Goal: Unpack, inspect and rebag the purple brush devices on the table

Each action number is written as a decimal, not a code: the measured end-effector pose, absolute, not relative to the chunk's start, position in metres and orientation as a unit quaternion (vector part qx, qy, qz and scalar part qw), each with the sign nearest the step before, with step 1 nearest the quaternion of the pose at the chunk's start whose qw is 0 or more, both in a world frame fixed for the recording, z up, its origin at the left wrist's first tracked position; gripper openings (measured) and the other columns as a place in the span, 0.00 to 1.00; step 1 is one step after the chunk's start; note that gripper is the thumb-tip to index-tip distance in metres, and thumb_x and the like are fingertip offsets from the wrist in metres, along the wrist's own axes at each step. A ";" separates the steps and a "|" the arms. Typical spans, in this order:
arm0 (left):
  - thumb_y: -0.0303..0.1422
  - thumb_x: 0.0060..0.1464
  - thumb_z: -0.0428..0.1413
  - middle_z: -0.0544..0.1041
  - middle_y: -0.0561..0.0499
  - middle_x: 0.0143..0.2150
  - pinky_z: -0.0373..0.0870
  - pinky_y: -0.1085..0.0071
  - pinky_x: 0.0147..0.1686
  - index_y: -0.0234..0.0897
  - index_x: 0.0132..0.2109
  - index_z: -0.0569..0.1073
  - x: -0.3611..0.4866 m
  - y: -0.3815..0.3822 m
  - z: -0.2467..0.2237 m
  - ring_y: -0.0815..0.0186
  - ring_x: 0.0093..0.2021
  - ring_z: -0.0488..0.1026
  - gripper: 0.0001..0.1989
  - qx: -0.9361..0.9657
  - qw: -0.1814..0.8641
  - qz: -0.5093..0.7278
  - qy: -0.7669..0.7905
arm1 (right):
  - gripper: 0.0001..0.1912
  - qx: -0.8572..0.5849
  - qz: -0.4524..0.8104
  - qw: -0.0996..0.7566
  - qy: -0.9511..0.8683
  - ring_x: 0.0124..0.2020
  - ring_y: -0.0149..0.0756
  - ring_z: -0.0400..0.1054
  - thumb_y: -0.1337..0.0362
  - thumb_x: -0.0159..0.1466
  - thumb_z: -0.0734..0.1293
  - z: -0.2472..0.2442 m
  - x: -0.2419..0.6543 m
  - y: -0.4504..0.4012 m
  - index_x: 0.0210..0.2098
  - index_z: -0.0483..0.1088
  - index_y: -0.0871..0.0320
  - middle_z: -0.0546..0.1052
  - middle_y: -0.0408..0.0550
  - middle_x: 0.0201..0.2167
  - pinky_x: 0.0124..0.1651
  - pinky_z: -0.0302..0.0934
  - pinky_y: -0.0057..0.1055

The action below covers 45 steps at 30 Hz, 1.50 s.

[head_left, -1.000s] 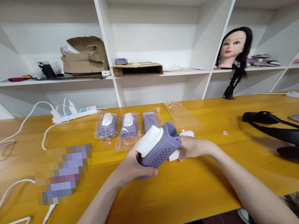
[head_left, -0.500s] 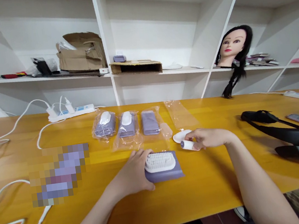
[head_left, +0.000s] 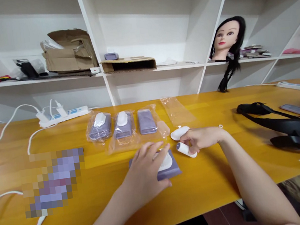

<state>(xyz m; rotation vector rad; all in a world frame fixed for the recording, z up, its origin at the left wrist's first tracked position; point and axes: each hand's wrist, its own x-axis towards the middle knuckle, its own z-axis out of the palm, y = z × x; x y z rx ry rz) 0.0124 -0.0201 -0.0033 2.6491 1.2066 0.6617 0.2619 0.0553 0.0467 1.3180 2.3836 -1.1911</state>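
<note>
My left hand point(head_left: 146, 168) is spread over a purple box-shaped piece point(head_left: 171, 172), fingers apart, hiding much of it. On that piece lies a white oval brush point(head_left: 165, 161), bristles upward, partly hidden by my fingers. Between the thumb and fingers of my right hand point(head_left: 198, 140) is a white rounded piece with a purple round end point(head_left: 182, 148), held low over the table. Just behind it lies a white oval part point(head_left: 179, 133), close to my right fingers.
Three purple boxes point(head_left: 147, 121) in clear plastic stand behind my hands, two with white pieces on top. A flat clear bag point(head_left: 177, 109) lies beside them. A power strip point(head_left: 64, 116), a black strapped object point(head_left: 275, 121) and a blurred-out purple object point(head_left: 56, 180) are around. Shelves hold a mannequin head point(head_left: 227, 39).
My left hand has moved right from the box's left end to spread above it and the brush. My right hand has tilted the white piece slightly. The view has shifted.
</note>
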 end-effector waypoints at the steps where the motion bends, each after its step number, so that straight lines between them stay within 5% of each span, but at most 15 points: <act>1: 0.33 0.41 0.60 0.63 0.45 0.63 0.55 0.49 0.58 0.41 0.63 0.58 0.017 -0.020 -0.005 0.49 0.61 0.58 0.40 0.887 0.067 0.207 0.407 | 0.09 0.438 -0.400 0.087 0.800 0.25 0.32 0.65 0.65 0.50 0.68 0.046 0.261 0.056 0.29 0.65 0.61 0.69 0.42 0.23 0.27 0.58 0.28; 7: 0.35 0.41 0.59 0.68 0.44 0.59 0.63 0.51 0.51 0.42 0.65 0.54 0.019 -0.022 -0.001 0.49 0.53 0.66 0.43 0.865 0.079 0.141 0.475 | 0.07 0.417 -0.408 0.099 0.806 0.25 0.32 0.65 0.65 0.51 0.67 0.041 0.255 0.056 0.29 0.66 0.61 0.70 0.43 0.23 0.28 0.58 0.28; 18: 0.38 0.39 0.60 0.73 0.40 0.52 0.65 0.52 0.47 0.38 0.65 0.54 0.021 -0.027 0.000 0.47 0.48 0.70 0.45 0.866 0.061 0.118 0.481 | 0.08 0.403 -0.431 -0.003 0.808 0.24 0.31 0.68 0.70 0.51 0.65 0.040 0.238 0.048 0.33 0.67 0.61 0.70 0.40 0.23 0.26 0.60 0.26; 22: 0.38 0.43 0.58 0.72 0.39 0.54 0.65 0.51 0.49 0.35 0.63 0.56 0.012 -0.025 0.004 0.47 0.52 0.69 0.40 0.829 0.085 0.178 0.524 | 0.25 0.399 -0.480 -0.096 0.775 0.22 0.28 0.67 0.72 0.52 0.64 0.040 0.233 0.044 0.51 0.63 0.58 0.71 0.39 0.25 0.24 0.60 0.24; 29: 0.38 0.40 0.60 0.65 0.42 0.60 0.66 0.54 0.52 0.38 0.59 0.58 0.002 -0.020 0.012 0.51 0.56 0.67 0.38 0.778 0.099 0.292 0.548 | 0.22 0.356 -0.525 -0.330 0.699 0.20 0.27 0.65 0.65 0.56 0.65 0.046 0.207 0.024 0.51 0.63 0.58 0.71 0.40 0.25 0.22 0.63 0.26; 45: 0.35 0.39 0.61 0.67 0.42 0.57 0.69 0.55 0.50 0.40 0.57 0.58 0.000 -0.018 0.003 0.53 0.56 0.67 0.36 0.769 0.047 0.387 0.507 | 0.20 0.411 -0.472 -0.363 0.690 0.16 0.25 0.55 0.60 0.56 0.66 0.045 0.193 0.015 0.46 0.66 0.59 0.62 0.35 0.18 0.15 0.49 0.21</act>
